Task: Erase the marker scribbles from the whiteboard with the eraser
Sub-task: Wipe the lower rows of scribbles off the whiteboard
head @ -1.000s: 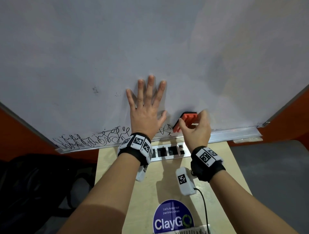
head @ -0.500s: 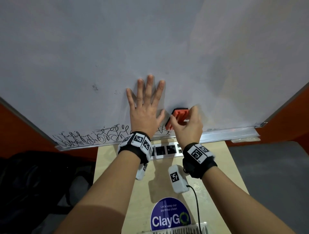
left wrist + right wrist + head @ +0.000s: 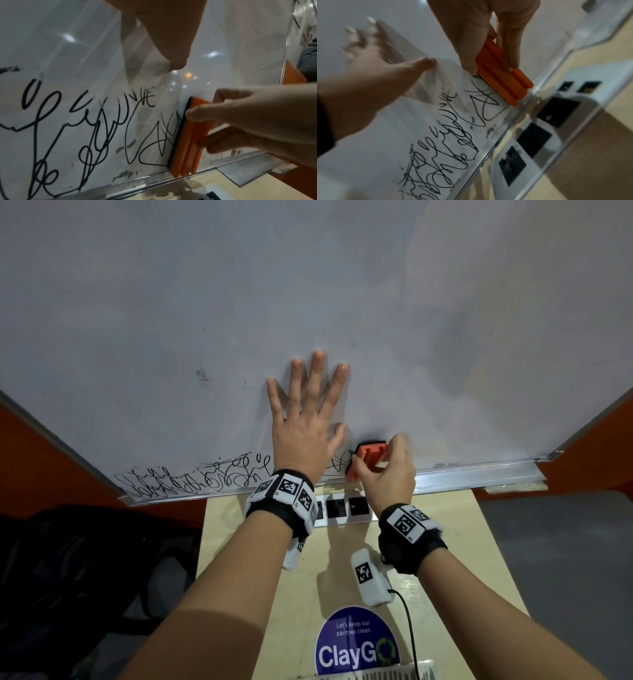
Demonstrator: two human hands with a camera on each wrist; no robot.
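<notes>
Lower centre of the frame, your right hand [image 3: 385, 474] is pinching the orange eraser [image 3: 368, 458] against the whiteboard [image 3: 308, 285], at the scribbles' [image 3: 191, 477] right end. Above, your left hand [image 3: 305, 436] is lying flat, fingers spread wide on the board.

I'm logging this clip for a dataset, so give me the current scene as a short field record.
left hand: flat on the whiteboard, fingers spread
right hand: grips the orange eraser
eraser position: against the board's lower edge
scribbles: black, remaining to the eraser's left
board right of eraser: wiped, faint smears
below board: table with sockets
</notes>
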